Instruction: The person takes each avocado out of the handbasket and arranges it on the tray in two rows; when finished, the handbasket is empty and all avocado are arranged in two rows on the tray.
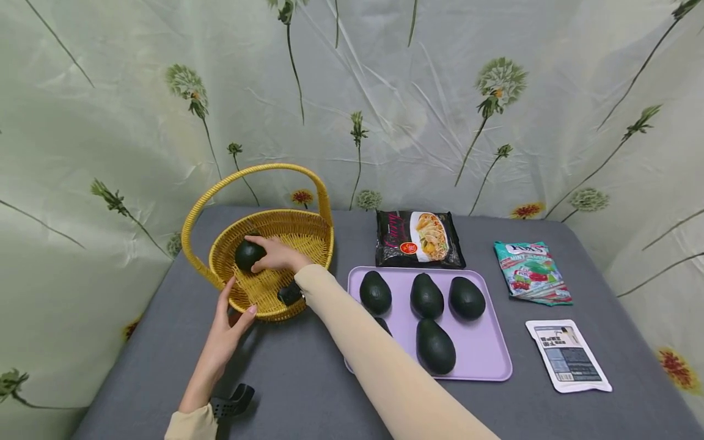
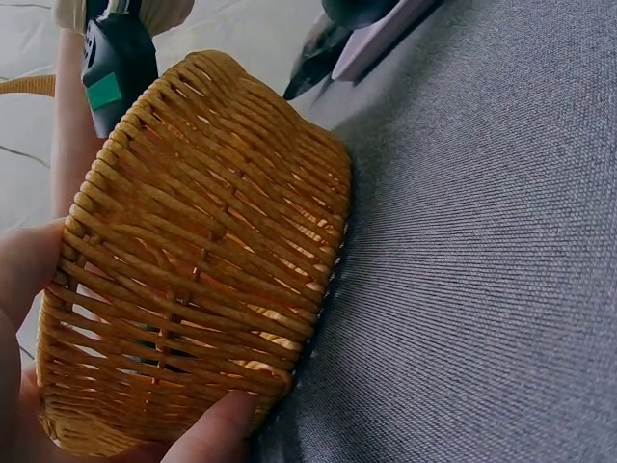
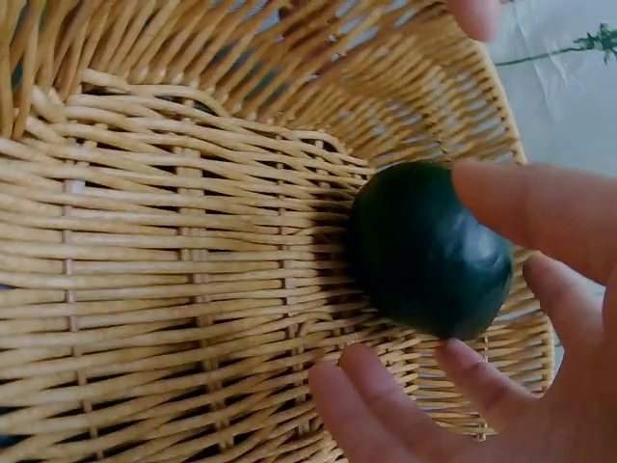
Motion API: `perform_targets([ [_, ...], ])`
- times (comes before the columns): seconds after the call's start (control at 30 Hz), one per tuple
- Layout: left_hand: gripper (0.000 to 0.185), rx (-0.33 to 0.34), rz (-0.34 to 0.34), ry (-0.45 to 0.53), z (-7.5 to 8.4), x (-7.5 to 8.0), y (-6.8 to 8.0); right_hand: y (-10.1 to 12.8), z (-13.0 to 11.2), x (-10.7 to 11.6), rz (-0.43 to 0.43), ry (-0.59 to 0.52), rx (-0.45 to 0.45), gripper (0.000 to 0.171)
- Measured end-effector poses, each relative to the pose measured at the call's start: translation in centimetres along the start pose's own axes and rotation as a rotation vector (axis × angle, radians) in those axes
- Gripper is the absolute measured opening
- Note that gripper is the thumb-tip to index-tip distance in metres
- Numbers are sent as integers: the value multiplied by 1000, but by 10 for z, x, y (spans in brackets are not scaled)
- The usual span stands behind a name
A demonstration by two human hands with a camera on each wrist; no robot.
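Grey table (image 1: 308, 379) | one basket (image 1: 299, 229), left fingers (image 1: 233, 305) grip rim | right fingers (image 1: 269, 247) hold one avocado (image 1: 249, 254)

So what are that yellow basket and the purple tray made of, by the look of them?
The basket looks like woven wicker or rattan, perhaps a plastic imitation: round yellow strands interlaced over ribs, with gaps between them and a slight sheen. The tray looks like moulded plastic: one smooth, matte lilac surface with rounded corners and a low raised rim, no grain or seams.
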State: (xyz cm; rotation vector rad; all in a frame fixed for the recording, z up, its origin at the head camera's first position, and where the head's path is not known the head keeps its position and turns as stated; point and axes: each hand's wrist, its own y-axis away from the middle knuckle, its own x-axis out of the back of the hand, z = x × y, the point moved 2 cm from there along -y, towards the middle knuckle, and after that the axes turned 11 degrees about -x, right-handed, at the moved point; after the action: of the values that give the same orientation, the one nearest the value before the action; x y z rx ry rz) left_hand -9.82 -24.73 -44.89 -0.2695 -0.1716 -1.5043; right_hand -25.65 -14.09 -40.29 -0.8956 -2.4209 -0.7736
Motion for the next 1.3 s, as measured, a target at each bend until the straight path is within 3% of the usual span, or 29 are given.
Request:
perform_targets([
  [0.1, 77, -2, -1, -2, -1, -1, 1, 1, -1, -3, 3, 3, -18, 66],
  [0.3, 75, -5, -4, 8, 0, -1, 0, 2, -6, -4, -41, -3, 47, 52],
  [0.53, 75, -4, -7, 31, -1, -4, -2, -1, -12, -8, -26, 25, 8, 59],
  [0.77, 75, 2, 0, 25, -1, -3, -2, -2, -14, -13, -17, -126, -5, 56],
  [1.3, 75, 10, 3, 12, -2, -1, -1, 4, -7, -14, -76, -323, 21, 50],
])
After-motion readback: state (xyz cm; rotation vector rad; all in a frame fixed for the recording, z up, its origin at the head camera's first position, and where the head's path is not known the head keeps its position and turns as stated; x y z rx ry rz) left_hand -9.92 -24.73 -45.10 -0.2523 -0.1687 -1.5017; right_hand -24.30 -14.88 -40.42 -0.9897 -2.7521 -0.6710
